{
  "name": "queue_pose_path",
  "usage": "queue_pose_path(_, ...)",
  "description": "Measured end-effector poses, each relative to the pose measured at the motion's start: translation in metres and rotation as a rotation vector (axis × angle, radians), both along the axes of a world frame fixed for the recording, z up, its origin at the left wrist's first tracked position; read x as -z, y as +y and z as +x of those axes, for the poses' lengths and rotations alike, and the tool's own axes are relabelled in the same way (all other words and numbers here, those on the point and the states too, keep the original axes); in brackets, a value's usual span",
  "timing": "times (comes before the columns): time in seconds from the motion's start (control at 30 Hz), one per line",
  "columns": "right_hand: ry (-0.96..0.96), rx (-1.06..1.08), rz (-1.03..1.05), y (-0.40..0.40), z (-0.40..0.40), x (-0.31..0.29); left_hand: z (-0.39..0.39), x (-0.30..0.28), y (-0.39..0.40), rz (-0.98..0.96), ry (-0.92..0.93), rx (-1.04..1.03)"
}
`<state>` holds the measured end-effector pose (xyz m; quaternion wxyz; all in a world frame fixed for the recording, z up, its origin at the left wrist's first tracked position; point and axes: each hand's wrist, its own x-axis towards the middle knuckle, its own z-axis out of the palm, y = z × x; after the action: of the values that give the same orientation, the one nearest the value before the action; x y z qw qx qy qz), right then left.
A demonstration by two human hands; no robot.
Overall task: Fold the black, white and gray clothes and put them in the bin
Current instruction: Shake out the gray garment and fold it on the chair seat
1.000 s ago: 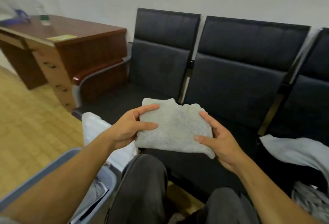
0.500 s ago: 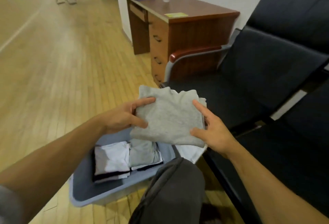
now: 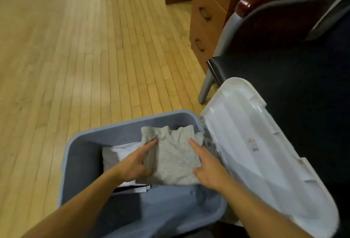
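The folded gray garment (image 3: 175, 155) sits low inside the blue-gray bin (image 3: 91, 137), at its right end over the white folded clothes (image 3: 115, 155), long axis running away from the person. It lies between both hands, left hand (image 3: 135, 164) pinching its left edge, right hand (image 3: 206, 164) flat-fingered against the right edge. Both forearms slope down into the bin, white lid (image 3: 251, 143) leaning just right.

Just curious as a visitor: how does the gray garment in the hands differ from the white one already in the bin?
The gray garment is heathered gray; the white garment is plain white. The gray one is gripped on both sides by the left hand and right hand; the white one lies mostly hidden beneath. Both are folded and inside the bin.
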<state>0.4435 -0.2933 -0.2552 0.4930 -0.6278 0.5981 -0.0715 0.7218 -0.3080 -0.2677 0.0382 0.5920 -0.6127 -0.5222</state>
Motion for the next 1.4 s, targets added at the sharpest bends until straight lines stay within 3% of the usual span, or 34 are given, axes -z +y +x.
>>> queue_pose_path(0.27, 0.212, -0.051, 0.037, -0.064, 0.039, 0.154, -0.001, 0.175, -0.038, -0.038, -0.071, -0.074)
queue_pose_path(0.37, 0.308, -0.032, 0.171, -0.069, 0.046, 0.214, -0.01, 0.239, -0.037, 0.04, -0.049, -0.137)
queue_pose_path(0.57, 0.321, 0.005, 0.408, -0.071, 0.053, 0.236, -0.017, 0.256, -0.042, 0.209, -0.167, -0.128)
queue_pose_path(0.7, 0.251, 0.048, 0.416, -0.086, 0.058, 0.196, -0.015, 0.202, -0.044, 0.15, -0.335, -0.052)
queue_pose_path(0.8, 0.224, 0.044, 0.319, -0.09, 0.057, 0.137, -0.013, 0.147, -0.047, 0.029, -0.342, -0.16)
queue_pose_path(0.97, 0.038, 0.19, 0.132, -0.064, 0.064, 0.027, -0.036, 0.034, -0.047, -0.093, -0.069, -0.233)
queue_pose_path(1.1, -0.157, 0.417, 0.092, -0.023, 0.037, -0.072, -0.088, -0.075, -0.021, -0.189, 0.154, -0.113)
queue_pose_path(1.3, -0.41, 0.687, -0.017, 0.061, -0.015, -0.187, -0.139, -0.189, 0.031, -0.352, 0.259, 0.091)
queue_pose_path(1.4, -0.432, 0.722, -0.068, 0.098, -0.034, -0.227, -0.159, -0.228, 0.056, -0.434, 0.266, 0.143)
